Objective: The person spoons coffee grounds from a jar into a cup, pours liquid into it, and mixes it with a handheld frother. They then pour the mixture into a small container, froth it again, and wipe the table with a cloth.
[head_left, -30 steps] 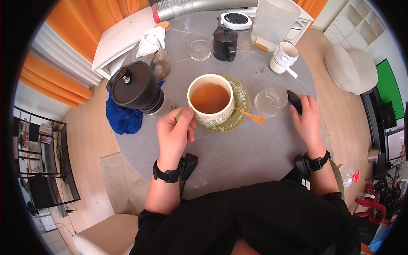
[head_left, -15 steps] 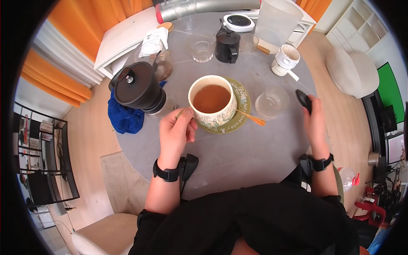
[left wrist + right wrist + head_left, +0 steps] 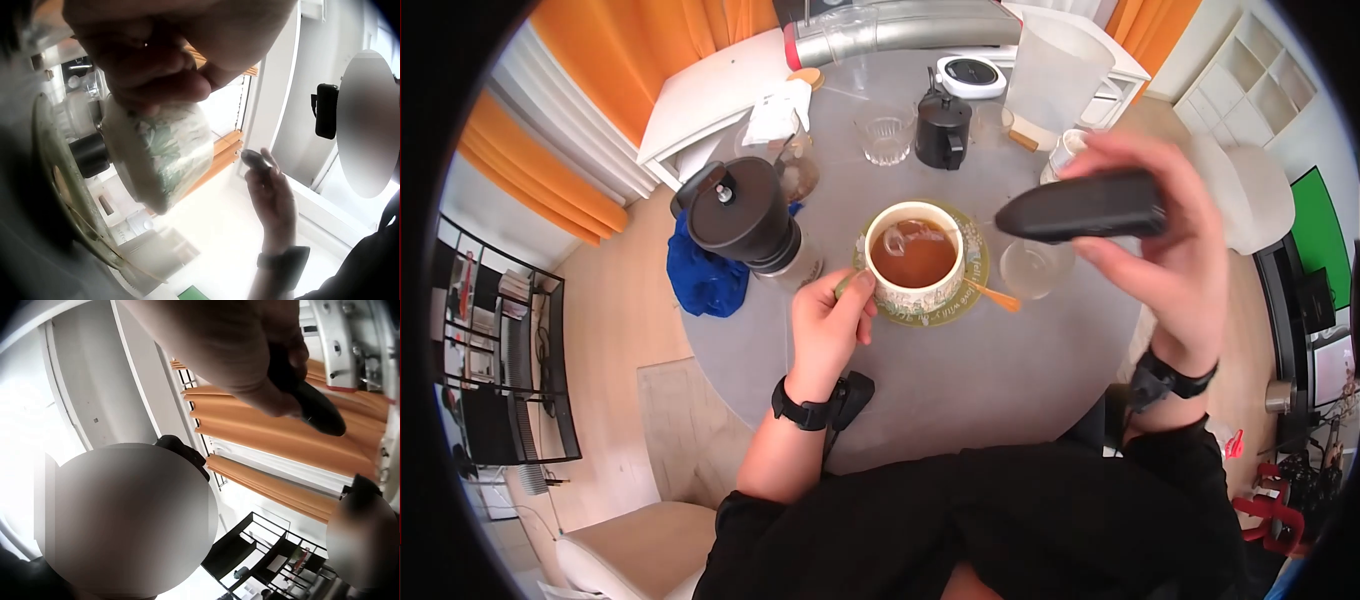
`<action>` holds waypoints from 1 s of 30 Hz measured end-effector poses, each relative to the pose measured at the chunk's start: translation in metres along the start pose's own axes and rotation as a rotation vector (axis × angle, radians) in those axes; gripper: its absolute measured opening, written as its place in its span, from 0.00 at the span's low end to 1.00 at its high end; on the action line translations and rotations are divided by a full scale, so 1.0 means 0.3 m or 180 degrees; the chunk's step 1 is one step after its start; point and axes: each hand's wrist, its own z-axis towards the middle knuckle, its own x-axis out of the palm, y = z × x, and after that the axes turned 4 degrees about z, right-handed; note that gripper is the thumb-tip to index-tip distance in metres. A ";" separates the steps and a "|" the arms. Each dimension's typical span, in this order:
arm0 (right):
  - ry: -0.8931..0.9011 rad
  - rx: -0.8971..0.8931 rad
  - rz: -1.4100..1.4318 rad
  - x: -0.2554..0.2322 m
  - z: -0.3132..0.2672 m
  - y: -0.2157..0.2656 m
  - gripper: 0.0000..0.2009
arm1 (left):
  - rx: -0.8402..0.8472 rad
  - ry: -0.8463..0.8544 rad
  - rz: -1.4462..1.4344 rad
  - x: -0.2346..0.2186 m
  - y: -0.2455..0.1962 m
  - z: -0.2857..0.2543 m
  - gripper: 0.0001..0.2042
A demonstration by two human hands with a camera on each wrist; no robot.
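A floral cup (image 3: 915, 262) of brown liquid is over a green saucer (image 3: 935, 318) with lettering. My left hand (image 3: 832, 318) pinches the cup's handle at its left side; in the left wrist view the cup (image 3: 169, 153) shows close under the fingers. Raised above the table's right side, my right hand (image 3: 1175, 240) holds a black elongated object (image 3: 1085, 207) between thumb and fingers, its narrow end toward the cup. The right wrist view shows this black object (image 3: 320, 409) too. A wooden spoon handle (image 3: 998, 296) sticks out at the saucer's right.
Left on the grey table (image 3: 960, 400) are a black coffee grinder (image 3: 740, 210) and a blue cloth (image 3: 703, 280). Behind the cup stand a ribbed glass (image 3: 887, 138), a black pot (image 3: 943, 128), a white scale (image 3: 970, 76) and a pitcher (image 3: 1055, 75). A glass (image 3: 1035, 270) is right of the saucer.
My right hand has risen from the table's right edge and moved inward with the black object. My left hand keeps its hold on the cup's handle. The head view has shifted slightly.
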 end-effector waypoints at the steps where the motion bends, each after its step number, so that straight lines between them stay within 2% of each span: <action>1: 0.0179 0.0051 0.0314 0.028 0.032 -0.002 0.29 | 0.0039 -0.0015 0.0009 -0.001 0.001 0.001 0.18; 2: 0.0366 0.0099 0.0628 0.052 0.061 -0.007 0.33 | 0.0041 -0.0018 0.0008 -0.004 0.011 0.005 0.18; 6: 0.0655 -0.0256 0.0478 0.148 0.146 -0.068 0.35 | 0.0153 -0.0016 0.0014 -0.027 0.042 0.015 0.16; 8: 0.0457 -0.0950 0.0261 0.204 0.175 -0.112 0.31 | 0.0241 -0.0012 0.0009 -0.030 0.044 0.013 0.15; 13: 0.0457 -0.1101 0.0074 0.247 0.213 -0.179 0.27 | 0.0339 -0.0160 0.0039 -0.027 0.027 0.014 0.15; 15: 0.0632 -0.1160 -0.0390 0.235 0.227 -0.185 0.28 | 0.0337 -0.0188 0.0132 -0.029 0.031 0.020 0.15; 22: 0.0835 -0.1038 -0.0265 0.254 0.245 -0.227 0.32 | 0.0304 -0.0270 0.0097 -0.019 0.017 0.018 0.15; 24: 0.0841 -0.1694 -0.0286 0.266 0.257 -0.247 0.29 | 0.0244 -0.0330 0.0023 -0.011 0.010 0.014 0.16; 30: 0.0836 -0.1586 -0.0365 0.246 0.253 -0.237 0.28 | 0.0243 -0.0362 0.0000 -0.003 0.011 0.012 0.16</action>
